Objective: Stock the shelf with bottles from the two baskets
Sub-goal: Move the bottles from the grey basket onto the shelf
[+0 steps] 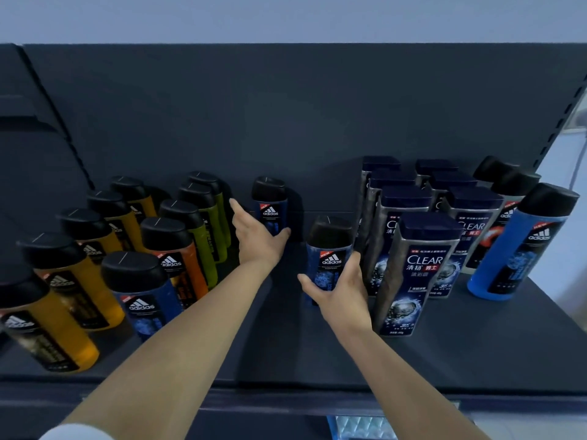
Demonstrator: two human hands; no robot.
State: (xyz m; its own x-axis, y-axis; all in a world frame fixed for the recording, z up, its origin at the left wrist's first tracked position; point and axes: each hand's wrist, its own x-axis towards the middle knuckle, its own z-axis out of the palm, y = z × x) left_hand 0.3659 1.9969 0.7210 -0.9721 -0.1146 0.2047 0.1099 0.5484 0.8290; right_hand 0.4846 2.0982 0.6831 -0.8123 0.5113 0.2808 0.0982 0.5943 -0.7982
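Standing at the shelf (317, 357), the open room is a bare lane down the middle. It runs from the front lip back to the dark back panel (254, 122). On its left are rows of yellow Adidas bottles (79, 281), green Adidas bottles (206, 236), an orange Adidas bottle (181, 262) and one dark blue bottle at the front (143, 300). On its right are the Clear shampoo bottles (416, 271), packed in two files. Beyond them a light blue Adidas bottle (514, 249) stands near the right edge, with bare shelf in front of it.

Both task bottles stand upright in that lane, black caps up and labels facing out. The rear blue Adidas bottle (270, 204) is close to the back panel. The left hand (260, 239) grips it low, thumb curled across the front and fingers reaching along its left side. The front blue Adidas bottle (330, 249) stands nearer the lip, just beside the foremost Clear bottle. The right hand (340, 290) wraps its lower half, thumb on the left and fingers on the right. The two bottles stand apart.

The shelf board is matte and dark, with slotted uprights at either side. A pale wall (286, 17) shows above. Below the lip there is something light blue and patterned (359, 427), possibly a basket, though too little shows to say.
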